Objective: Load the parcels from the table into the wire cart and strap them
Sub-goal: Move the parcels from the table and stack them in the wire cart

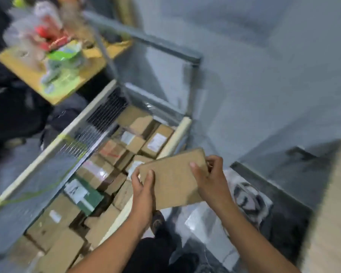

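Head cam, pretty blurry. Both hands are on one flat brown parcel [173, 180], held just above the cart's [173, 140] near rail. The left hand [143, 191] grips its lower-left corner with the thumb on top, and the right hand [209, 178] pinches the upper-right edge. The cart is packed with cardboard boxes [134, 125], several with white labels. Past the cart's far side there's a yellow board [28, 69] with bagged stuff on it. Right of the cart is a pale table [335, 203] corner.
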